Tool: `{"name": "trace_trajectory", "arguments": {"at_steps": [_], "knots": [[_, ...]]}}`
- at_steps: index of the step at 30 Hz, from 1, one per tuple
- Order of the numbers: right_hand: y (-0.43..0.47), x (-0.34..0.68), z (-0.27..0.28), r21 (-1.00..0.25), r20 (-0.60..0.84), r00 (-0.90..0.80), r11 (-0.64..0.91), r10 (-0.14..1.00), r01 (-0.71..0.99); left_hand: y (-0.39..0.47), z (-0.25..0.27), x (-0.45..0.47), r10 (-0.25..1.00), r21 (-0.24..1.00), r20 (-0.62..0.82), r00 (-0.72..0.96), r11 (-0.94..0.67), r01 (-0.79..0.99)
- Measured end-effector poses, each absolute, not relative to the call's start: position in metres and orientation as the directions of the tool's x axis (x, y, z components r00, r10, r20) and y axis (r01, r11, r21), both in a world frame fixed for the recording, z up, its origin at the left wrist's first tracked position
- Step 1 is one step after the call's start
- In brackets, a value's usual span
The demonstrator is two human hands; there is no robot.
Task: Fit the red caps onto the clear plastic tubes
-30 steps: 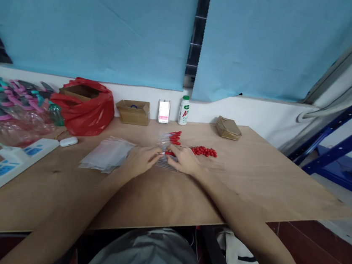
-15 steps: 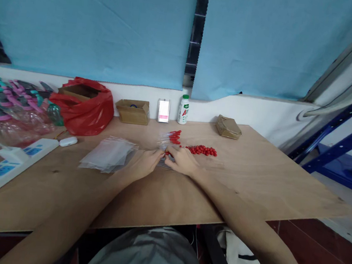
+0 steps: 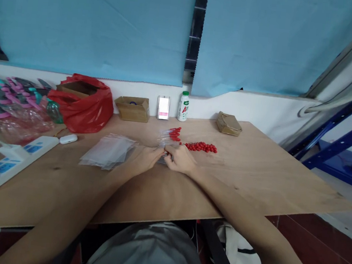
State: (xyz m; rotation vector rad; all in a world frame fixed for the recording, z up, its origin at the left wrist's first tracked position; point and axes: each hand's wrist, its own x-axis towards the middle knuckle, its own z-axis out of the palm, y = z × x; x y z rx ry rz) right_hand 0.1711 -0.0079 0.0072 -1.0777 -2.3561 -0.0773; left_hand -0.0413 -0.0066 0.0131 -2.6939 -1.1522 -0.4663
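Note:
My left hand (image 3: 147, 158) and my right hand (image 3: 182, 159) meet over the middle of the table, fingertips almost touching. Both are closed in a pinch, and what they hold is too small and covered to name. Beneath the fingers lie thin, shiny sticks (image 3: 161, 160), partly hidden. Just beyond them is a bunch of thin clear pieces with red ends (image 3: 174, 133). A pile of small round red pieces (image 3: 202, 147) lies beyond my right hand. Left of my left hand, clear plastic bags (image 3: 106, 151) are stacked loosely.
A power strip (image 3: 10, 166) and white earbud case (image 3: 68, 139) lie at left, near a red bag (image 3: 84, 111) and plastic bottles (image 3: 24, 121). Along the wall stand an open carton (image 3: 132, 110), phone (image 3: 164, 107), white bottle (image 3: 183, 107) and brown package (image 3: 228, 124).
The view has tipped slightly, so things sit a little higher. Red showing between my fingertips earlier is now mostly hidden. Both hands keep nearly the same place; the piles look unchanged.

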Motion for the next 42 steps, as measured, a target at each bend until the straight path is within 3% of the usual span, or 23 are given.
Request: {"name": "trace_trajectory", "arguments": {"at_steps": [8, 13, 17, 23, 31, 42], "knots": [[-0.001, 0.188, 0.012, -0.332, 0.466, -0.629, 0.782, 0.622, 0.528, 0.006, 0.015, -0.057, 0.637, 0.062, 0.364, 0.680, -0.745, 0.665], [0.006, 0.197, 0.019, -0.398, 0.420, -0.651, 0.774, 0.632, 0.493, 0.008, 0.013, -0.058, 0.617, 0.109, 0.407, 0.674, -0.765, 0.634], [0.008, 0.199, 0.019, -0.438, 0.430, -0.658, 0.780, 0.618, 0.447, 0.002, 0.013, -0.051, 0.662, 0.137, 0.441, 0.607, -0.718, 0.683], [0.009, 0.195, 0.011, -0.362, 0.493, -0.611, 0.784, 0.620, 0.503, -0.006, 0.017, -0.044, 0.730, 0.101, 0.399, 0.555, -0.636, 0.765], [0.001, 0.184, 0.011, -0.227, 0.475, -0.579, 0.728, 0.662, 0.647, -0.007, 0.012, -0.039, 0.722, -0.012, 0.388, 0.572, -0.617, 0.787], [-0.009, 0.173, 0.013, -0.071, 0.478, -0.555, 0.659, 0.681, 0.748, -0.007, 0.015, -0.041, 0.675, 0.019, 0.388, 0.628, -0.687, 0.727]]}}
